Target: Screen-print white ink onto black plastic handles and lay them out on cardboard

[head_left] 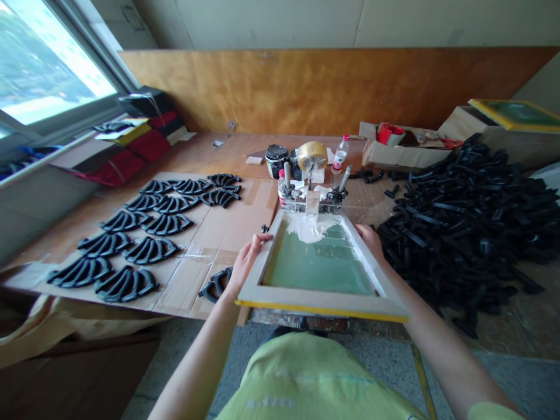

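A screen-printing frame [324, 300] with green mesh is held tilted in front of me, its near edge raised off the table. My left hand [248, 259] is closed on its left side, the thumb and fingers at the rim. On the opposite side my right hand [371, 240] grips the rim, partly hidden by the frame. White ink [308, 230] is smeared over the far end of the mesh. A metal hinge clamp [332, 198] holds the frame's far edge. Beside my left wrist, a fan of black curved plastic pieces [214, 286] is partly covered by my arm.
Several fans of black pieces [131, 284] lie on cardboard [188, 286] to the left. A big heap of black parts [476, 227] is at right. Behind the clamp stand an ink tub [276, 158], a tape roll [312, 155], a bottle [340, 156] and an open carton [406, 156].
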`<action>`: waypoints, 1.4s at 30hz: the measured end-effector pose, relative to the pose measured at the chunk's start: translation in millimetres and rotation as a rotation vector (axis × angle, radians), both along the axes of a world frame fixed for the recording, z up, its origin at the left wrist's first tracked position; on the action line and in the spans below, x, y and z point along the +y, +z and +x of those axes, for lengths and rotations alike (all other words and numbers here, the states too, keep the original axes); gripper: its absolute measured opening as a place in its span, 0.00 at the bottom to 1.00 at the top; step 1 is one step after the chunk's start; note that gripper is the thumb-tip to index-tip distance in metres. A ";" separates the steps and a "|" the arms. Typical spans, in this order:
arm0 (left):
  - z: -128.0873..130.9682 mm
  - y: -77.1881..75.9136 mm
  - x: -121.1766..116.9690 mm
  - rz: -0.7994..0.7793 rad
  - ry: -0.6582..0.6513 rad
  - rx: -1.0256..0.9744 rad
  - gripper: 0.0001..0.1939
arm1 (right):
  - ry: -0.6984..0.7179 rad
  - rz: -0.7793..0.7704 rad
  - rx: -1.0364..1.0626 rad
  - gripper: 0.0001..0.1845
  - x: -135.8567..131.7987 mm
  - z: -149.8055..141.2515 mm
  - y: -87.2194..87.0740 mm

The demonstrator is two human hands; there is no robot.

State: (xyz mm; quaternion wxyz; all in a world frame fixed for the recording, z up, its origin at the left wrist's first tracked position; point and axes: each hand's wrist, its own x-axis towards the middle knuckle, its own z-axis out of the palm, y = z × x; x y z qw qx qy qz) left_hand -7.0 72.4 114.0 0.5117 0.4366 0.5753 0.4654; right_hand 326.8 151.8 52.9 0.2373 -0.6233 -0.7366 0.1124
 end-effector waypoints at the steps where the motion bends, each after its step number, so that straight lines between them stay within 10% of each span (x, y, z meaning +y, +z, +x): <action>1: -2.4 -12.8 -6.9 -0.045 -0.025 0.021 0.31 | -0.033 0.059 0.025 0.18 9.8 -0.2 6.3; 5: -3.5 -69.2 -22.2 -0.173 -0.058 0.004 0.37 | 0.095 0.261 0.022 0.30 48.2 -41.8 23.9; 9: 1.6 -101.3 -22.6 -0.213 -0.001 0.014 0.40 | 0.276 0.025 -0.184 0.16 60.4 -92.0 21.2; 19: 3.9 -104.1 -23.5 -0.208 0.071 0.019 0.31 | 0.770 0.026 -0.248 0.09 5.9 -67.1 10.0; 28: 1.7 -101.9 -23.9 -0.223 0.048 0.020 0.33 | 0.664 0.124 -0.197 0.13 -13.0 -74.4 -2.2; 32: 2.3 -91.4 -23.9 -0.255 0.022 -0.012 0.35 | 0.601 0.042 -0.168 0.08 1.9 -75.9 10.9; 37: -0.7 -44.4 -20.2 -0.217 -0.001 -0.094 0.36 | 0.254 0.029 -0.173 0.31 61.4 -84.1 44.3; 42: 3.2 8.6 4.0 -0.039 0.042 -0.146 0.28 | -0.034 0.103 -0.040 0.21 82.6 -21.8 46.1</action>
